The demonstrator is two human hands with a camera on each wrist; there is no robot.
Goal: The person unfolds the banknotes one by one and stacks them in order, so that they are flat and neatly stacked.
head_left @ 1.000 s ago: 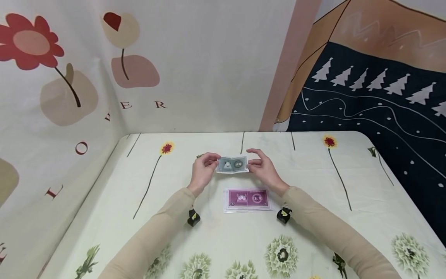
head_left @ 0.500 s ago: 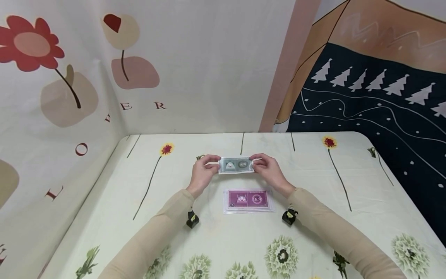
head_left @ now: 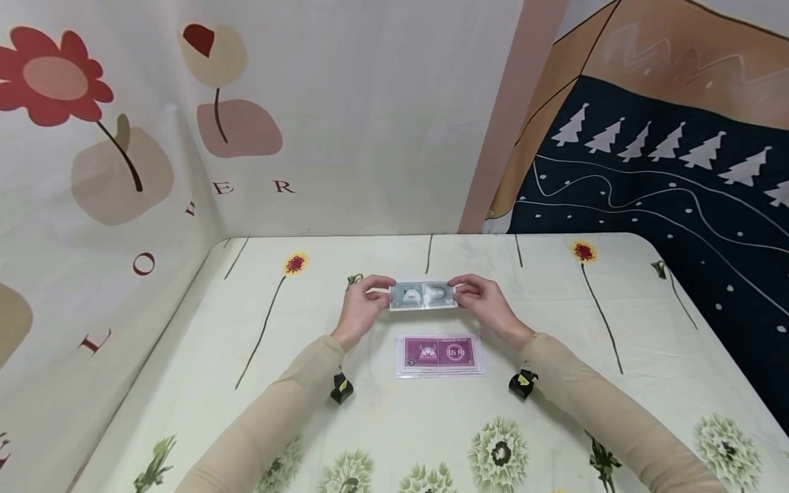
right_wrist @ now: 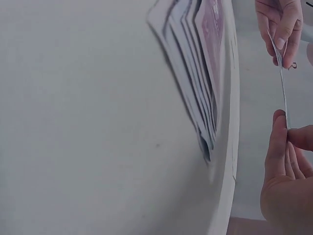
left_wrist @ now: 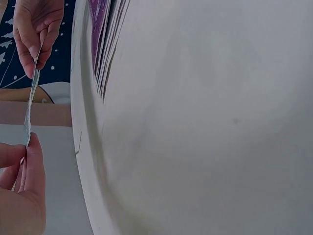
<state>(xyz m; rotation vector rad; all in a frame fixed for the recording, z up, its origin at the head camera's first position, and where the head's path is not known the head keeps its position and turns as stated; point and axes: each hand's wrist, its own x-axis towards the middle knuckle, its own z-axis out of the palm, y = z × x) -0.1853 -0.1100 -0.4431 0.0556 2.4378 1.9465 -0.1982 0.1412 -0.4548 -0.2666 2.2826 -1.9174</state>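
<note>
A grey-green banknote (head_left: 422, 296) is held up lengthwise between my two hands, its printed side showing in the head view. My left hand (head_left: 359, 311) pinches its left end between thumb and fingers. At the other end, my right hand (head_left: 490, 309) pinches it in the same manner. Both wrist views show the banknote (left_wrist: 30, 110) nearly edge-on, a thin, slightly wavy strip. Closer to me lies a purple banknote (head_left: 439, 352) in a clear sleeve. From the side, this is the top of a stack of layered sheets (right_wrist: 190, 63).
A pale flower-printed cloth (head_left: 555, 301) covers the table. Behind it hangs a white printed curtain (head_left: 370, 137), with a dark tree-patterned cloth (head_left: 647, 185) at the right. Black wrist devices (head_left: 341, 388) sit under both sleeves.
The banknote had a visible centre bend and is now flatter and stretched wider. My right hand has moved right, and its raised index finger has come down onto the note's end.
</note>
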